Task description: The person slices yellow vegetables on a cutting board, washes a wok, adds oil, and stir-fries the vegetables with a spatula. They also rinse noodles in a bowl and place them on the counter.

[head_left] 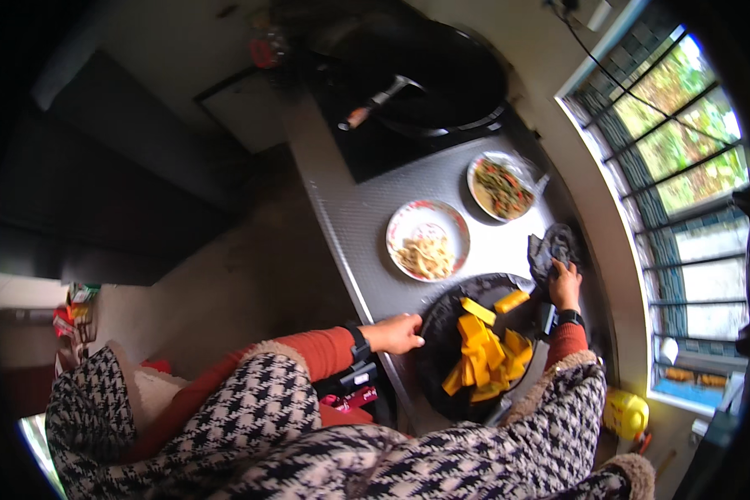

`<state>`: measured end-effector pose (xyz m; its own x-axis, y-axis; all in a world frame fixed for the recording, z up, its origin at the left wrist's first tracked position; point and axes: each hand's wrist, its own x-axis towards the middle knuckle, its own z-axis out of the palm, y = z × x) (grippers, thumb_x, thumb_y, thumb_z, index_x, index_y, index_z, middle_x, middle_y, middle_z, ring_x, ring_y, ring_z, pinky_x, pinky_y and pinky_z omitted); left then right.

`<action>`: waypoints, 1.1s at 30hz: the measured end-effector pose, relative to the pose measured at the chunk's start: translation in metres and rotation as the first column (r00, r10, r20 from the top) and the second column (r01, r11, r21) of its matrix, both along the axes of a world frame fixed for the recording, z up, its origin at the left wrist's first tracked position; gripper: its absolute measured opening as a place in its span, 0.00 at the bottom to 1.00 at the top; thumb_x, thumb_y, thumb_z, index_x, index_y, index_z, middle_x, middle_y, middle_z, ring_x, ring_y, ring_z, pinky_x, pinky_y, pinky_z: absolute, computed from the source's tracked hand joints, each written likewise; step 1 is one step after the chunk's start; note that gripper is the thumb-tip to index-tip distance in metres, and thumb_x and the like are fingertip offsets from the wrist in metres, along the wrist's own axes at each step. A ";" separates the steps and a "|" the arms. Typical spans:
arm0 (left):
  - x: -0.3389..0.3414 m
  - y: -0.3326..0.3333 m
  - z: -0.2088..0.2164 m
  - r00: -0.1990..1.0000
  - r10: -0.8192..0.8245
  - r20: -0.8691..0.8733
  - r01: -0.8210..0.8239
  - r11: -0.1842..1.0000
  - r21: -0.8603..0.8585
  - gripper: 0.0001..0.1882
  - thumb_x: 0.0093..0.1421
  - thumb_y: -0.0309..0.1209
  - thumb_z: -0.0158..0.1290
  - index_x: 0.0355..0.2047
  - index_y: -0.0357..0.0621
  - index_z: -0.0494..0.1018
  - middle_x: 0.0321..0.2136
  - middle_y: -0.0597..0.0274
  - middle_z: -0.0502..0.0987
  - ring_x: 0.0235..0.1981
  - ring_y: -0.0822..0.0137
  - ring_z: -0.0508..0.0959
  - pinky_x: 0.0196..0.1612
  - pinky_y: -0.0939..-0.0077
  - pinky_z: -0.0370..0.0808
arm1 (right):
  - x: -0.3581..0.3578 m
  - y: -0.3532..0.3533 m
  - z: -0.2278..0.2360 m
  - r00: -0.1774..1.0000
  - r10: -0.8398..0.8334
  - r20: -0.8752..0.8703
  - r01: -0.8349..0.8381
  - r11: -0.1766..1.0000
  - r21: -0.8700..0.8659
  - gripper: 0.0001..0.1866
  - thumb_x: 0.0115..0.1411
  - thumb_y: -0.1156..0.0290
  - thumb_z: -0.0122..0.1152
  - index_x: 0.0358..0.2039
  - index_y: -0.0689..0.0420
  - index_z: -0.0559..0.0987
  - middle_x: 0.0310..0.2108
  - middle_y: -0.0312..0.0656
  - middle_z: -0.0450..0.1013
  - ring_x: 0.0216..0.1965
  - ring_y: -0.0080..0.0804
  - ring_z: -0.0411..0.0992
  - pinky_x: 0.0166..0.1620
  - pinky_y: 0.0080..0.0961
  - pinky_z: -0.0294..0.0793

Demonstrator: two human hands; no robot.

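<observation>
My left hand (394, 334) is closed, its fingers curled in beside the left edge of a round black cutting board (433, 358). Nothing shows in its grip. Chunky cut pieces of yellow-orange pumpkin (485, 354) lie heaped on the board, with a few strips at its far side. Past the board's far right edge, my right hand (565, 286) is closed on a crumpled dark cloth (552, 247). A dark thing resembling a knife handle (547, 319) lies near the right wrist; the sleeve partly hides that side of the board.
A white bowl with a red pattern (429, 218) holds pale shreds beyond the board. Farther right stands a plate of cooked green and red food (502, 187). A large black wok (442, 75) with a wooden-handled utensil (379, 102) sits on the stove. A barred window (683, 183) is at right.
</observation>
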<state>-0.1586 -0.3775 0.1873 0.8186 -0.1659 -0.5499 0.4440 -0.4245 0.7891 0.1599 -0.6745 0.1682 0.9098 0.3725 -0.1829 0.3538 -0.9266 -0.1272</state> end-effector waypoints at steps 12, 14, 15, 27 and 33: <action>0.001 0.003 -0.005 0.984 -0.001 -0.178 -0.007 0.999 -0.048 0.17 0.59 0.36 0.57 0.41 0.37 0.68 0.25 0.62 0.74 0.26 0.71 0.73 0.29 0.72 0.73 | -0.120 -0.129 0.026 0.960 -0.280 -0.025 0.281 0.957 0.072 0.22 0.52 0.80 0.57 0.47 0.46 0.80 0.58 0.48 0.64 0.56 0.53 0.63 0.59 0.38 0.64; 0.003 0.002 -0.004 0.959 0.017 -0.283 -0.046 0.994 -0.097 0.17 0.60 0.36 0.56 0.43 0.37 0.67 0.25 0.64 0.73 0.25 0.73 0.72 0.26 0.75 0.73 | -0.137 -0.136 0.025 0.955 -0.298 -0.002 0.296 0.949 0.111 0.22 0.50 0.82 0.56 0.45 0.50 0.81 0.57 0.48 0.65 0.55 0.53 0.63 0.59 0.37 0.65; 0.003 0.001 -0.004 0.962 0.015 -0.272 -0.044 0.994 -0.103 0.17 0.60 0.36 0.56 0.43 0.38 0.66 0.25 0.64 0.72 0.25 0.74 0.72 0.25 0.76 0.73 | -0.145 -0.140 0.024 0.954 -0.300 0.002 0.298 0.948 0.110 0.22 0.49 0.82 0.57 0.45 0.50 0.81 0.57 0.48 0.65 0.54 0.53 0.64 0.58 0.37 0.65; 0.010 0.001 0.010 0.942 -0.035 -0.333 0.000 0.994 -0.105 0.15 0.62 0.36 0.54 0.42 0.39 0.66 0.30 0.62 0.73 0.29 0.71 0.75 0.30 0.76 0.77 | -0.250 -0.173 0.026 0.914 -0.402 0.055 0.390 0.907 0.157 0.21 0.46 0.81 0.60 0.42 0.49 0.81 0.55 0.44 0.66 0.53 0.51 0.63 0.55 0.39 0.67; 0.010 -0.002 0.017 0.933 -0.008 -0.360 -0.029 0.995 -0.097 0.18 0.61 0.36 0.55 0.44 0.38 0.66 0.31 0.61 0.73 0.30 0.70 0.75 0.30 0.75 0.76 | -0.328 -0.184 0.040 0.847 -0.519 0.117 0.506 0.854 0.121 0.20 0.45 0.79 0.62 0.41 0.47 0.81 0.55 0.37 0.66 0.55 0.46 0.62 0.52 0.41 0.70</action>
